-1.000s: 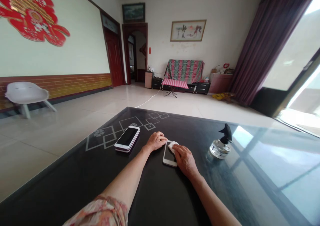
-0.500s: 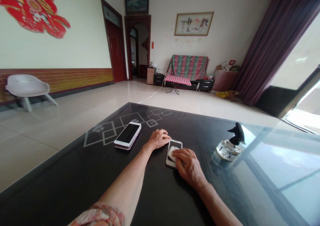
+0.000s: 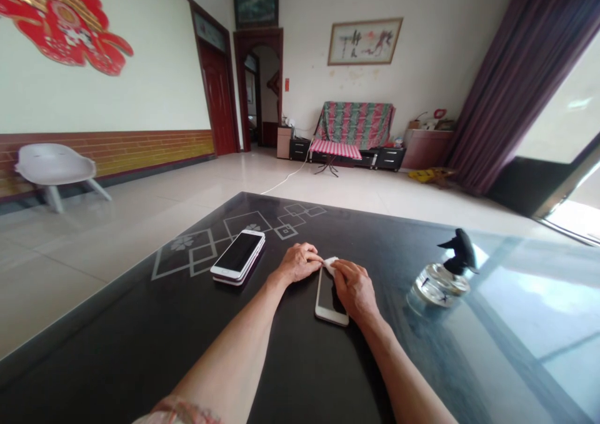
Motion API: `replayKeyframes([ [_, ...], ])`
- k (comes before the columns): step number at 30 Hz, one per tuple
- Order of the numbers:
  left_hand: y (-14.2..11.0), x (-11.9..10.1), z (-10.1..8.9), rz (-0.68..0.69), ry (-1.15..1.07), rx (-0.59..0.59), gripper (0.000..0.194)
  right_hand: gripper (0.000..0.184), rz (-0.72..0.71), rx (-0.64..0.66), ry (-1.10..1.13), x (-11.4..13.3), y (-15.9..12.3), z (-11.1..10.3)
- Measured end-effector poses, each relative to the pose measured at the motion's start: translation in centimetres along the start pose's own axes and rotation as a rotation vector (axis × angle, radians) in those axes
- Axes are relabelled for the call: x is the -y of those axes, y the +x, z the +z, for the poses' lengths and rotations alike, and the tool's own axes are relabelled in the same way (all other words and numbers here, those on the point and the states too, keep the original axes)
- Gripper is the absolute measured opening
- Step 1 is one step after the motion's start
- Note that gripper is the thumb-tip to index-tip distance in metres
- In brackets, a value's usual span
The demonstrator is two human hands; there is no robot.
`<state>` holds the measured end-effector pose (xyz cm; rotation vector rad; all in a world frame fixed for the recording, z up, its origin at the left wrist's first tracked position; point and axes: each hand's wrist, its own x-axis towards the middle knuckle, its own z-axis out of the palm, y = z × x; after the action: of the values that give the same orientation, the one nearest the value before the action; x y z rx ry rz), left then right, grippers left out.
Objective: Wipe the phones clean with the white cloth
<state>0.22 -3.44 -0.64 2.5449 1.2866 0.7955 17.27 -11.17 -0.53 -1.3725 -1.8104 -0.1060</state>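
Wad [image 3: 330,263] is pinched in the right hand [image 3: 355,286], at the far end of a phone [image 3: 332,310] lying face up on the table [image 3: 300,374]. The left hand [image 3: 299,262] has its fingers bent by the phone's far left corner; whether they grip it, I can't tell. Sideways pressure could skid the phone if that corner is only lightly braced, the tabletop looking smooth.
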Motion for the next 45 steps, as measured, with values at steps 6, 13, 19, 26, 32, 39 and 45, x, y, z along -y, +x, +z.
replayKeyframes([
  [6,0.1,0.1,-0.1,-0.012,-0.014,0.02,0.016,0.023,0.009,0.012,-0.007,0.5,-0.2,-0.5],
  [13,-0.1,-0.3,-0.6,-0.029,-0.026,0.035,0.016,0.018,-0.018,0.053,0.016,1.8,-0.6,-1.4],
  [19,-0.1,-0.3,-0.4,-0.036,-0.027,0.025,0.017,0.02,-0.099,0.117,0.075,2.1,-1.0,-2.3],
  [26,-0.1,-0.4,-0.5,-0.032,-0.018,0.023,0.017,0.025,-0.224,0.201,0.198,2.4,-1.4,-3.7],
  [32,0.1,-0.1,-0.3,-0.03,-0.007,0.031,0.017,0.022,-0.23,0.211,0.157,2.2,-1.6,-3.5],
  [39,0.0,-0.1,-0.3,-0.033,-0.02,0.02,0.015,0.025,-0.035,0.092,-0.07,0.7,-1.2,-2.0],
  [45,0.0,-0.1,-0.1,-0.039,-0.028,0.007,0.015,0.027,-0.023,0.14,-0.153,0.7,-1.0,-2.4],
])
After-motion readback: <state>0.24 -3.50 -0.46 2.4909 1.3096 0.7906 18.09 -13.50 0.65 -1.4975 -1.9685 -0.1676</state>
